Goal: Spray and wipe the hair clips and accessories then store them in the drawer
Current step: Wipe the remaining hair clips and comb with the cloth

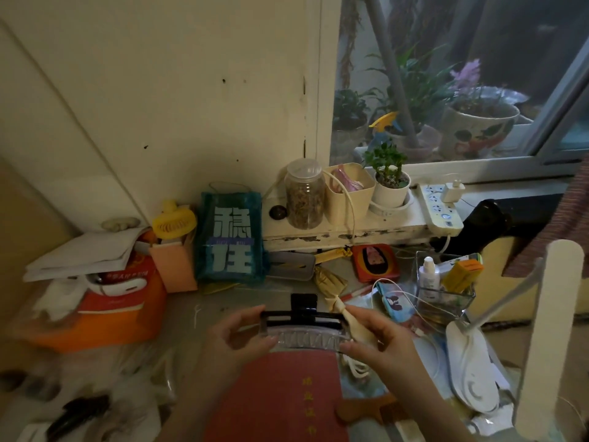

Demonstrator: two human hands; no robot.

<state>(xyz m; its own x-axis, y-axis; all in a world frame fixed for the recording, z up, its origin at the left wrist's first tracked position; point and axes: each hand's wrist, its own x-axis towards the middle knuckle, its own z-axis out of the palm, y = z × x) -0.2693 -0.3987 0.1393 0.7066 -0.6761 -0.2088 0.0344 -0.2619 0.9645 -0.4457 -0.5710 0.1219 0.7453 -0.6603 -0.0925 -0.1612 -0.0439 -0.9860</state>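
Fingers first: the left hand point(234, 336) pinches the left end of the big hair claw clip point(302, 330), thumb under and fingertips curled over the top, and the right hand point(379, 344) grips the right end, with a pale cloth point(353, 323) tucked between its fingers and the clip. The clip, black on top with clear teeth below, is held level in the air over a red booklet point(277, 397) on the desk point(191, 317) (gold lettering on it, too blurred to read). Moving out, a dark hair clip point(79, 409) lies at the lower left, well apart from the hands. An orange box point(105, 314) sits to the left, a teal bag point(229, 237) stands behind, and a glass jar point(304, 194) stands on the window ledge point(338, 234).
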